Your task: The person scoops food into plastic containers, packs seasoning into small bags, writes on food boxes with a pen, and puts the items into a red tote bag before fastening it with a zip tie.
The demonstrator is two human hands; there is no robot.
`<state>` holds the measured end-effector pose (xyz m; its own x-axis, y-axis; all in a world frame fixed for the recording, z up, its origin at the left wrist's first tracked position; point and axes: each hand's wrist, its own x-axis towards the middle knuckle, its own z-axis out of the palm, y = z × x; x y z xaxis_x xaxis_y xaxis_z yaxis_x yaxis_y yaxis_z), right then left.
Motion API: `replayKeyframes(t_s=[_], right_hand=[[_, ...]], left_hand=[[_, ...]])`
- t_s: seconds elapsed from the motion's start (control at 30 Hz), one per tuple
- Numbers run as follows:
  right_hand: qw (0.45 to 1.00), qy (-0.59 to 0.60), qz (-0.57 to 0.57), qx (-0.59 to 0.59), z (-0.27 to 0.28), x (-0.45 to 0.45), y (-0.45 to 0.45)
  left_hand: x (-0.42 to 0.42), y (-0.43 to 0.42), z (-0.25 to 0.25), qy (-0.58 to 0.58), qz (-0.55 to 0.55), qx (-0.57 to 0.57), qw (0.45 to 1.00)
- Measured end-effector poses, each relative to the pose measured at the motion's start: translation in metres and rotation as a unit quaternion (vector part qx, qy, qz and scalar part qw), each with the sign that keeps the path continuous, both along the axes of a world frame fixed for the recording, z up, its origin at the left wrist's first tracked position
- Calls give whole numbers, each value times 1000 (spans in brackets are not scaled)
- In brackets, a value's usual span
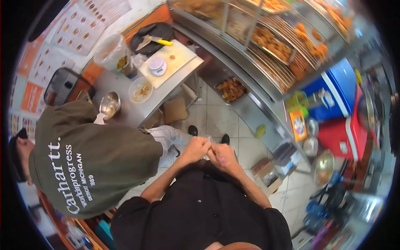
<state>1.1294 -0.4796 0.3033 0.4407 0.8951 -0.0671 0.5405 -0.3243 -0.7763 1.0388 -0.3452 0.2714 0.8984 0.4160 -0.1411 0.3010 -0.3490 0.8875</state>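
Observation:
In front of my dark shirt, my left hand (196, 149) and my right hand (224, 157) are held close together, almost touching. The fingers of both are curled closed. A small pale, see-through bit shows at the fingertips, too small to name; the rest of whatever they hold is hidden. Both hands are in the air above the tiled floor, apart from any counter. To the left, a co-worker in a green printed sweatshirt (100, 154) stands at the steel counter (121, 89), with a hand by a metal bowl (110, 104).
On the counter are a cutting board (179, 58), a kitchen scale (158, 66), a yellow-handled knife (161, 41) and a plastic tub (141, 90). A glass display case with fried food (271, 43) runs along the upper right. Blue (333, 89) and red (341, 137) coolers stand right.

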Motion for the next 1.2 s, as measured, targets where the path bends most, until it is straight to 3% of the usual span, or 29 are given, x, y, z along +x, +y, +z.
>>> replayKeyframes(t_s=[0.03, 0.2, 0.33, 0.43, 0.47, 0.57, 0.63, 0.73, 0.8, 0.9, 0.97, 1.0, 1.1, 1.2], right_hand=[[1000, -10, -7, -2, -2, 21, 11], [997, -72, -28, -18, -5, 105, 95], [995, -68, 76, 22, -13, 154, 165], [978, 11, 205, 34, 12, 179, 219], [971, 35, 235, 37, 22, 183, 239], [954, 57, 286, 64, 35, 193, 306], [953, 11, 285, 100, 35, 198, 353], [980, -57, 115, 153, 46, 198, 429], [957, -54, 144, 245, 53, 201, 487], [949, -53, 211, 229, 54, 216, 547], [967, -2, 225, 122, 62, 224, 578], [958, -8, 263, 114, 63, 231, 593], [940, 102, 322, 48, 75, 229, 631], [906, 228, 352, -62, 89, 226, 672]], left_hand=[[20, 9, -9, 12, 35, -79, 996], [94, 43, -6, -30, 291, 131, 947], [115, 79, -1, -10, 356, 156, 921], [118, 129, 1, -128, 342, -77, 928], [121, 143, 12, -169, 359, -181, 900], [127, 203, 32, -295, 370, -324, 820], [136, 252, 33, -268, 432, -177, 843], [152, 321, 51, -151, 481, 111, 857], [172, 367, 63, -186, 477, 84, 855], [172, 423, 91, -134, 426, 94, 890], [160, 451, 101, -57, 387, 111, 914], [151, 464, 107, 41, 361, 88, 927], [146, 498, 114, -49, 407, 169, 896], [132, 530, 110, -59, 335, 183, 922]])
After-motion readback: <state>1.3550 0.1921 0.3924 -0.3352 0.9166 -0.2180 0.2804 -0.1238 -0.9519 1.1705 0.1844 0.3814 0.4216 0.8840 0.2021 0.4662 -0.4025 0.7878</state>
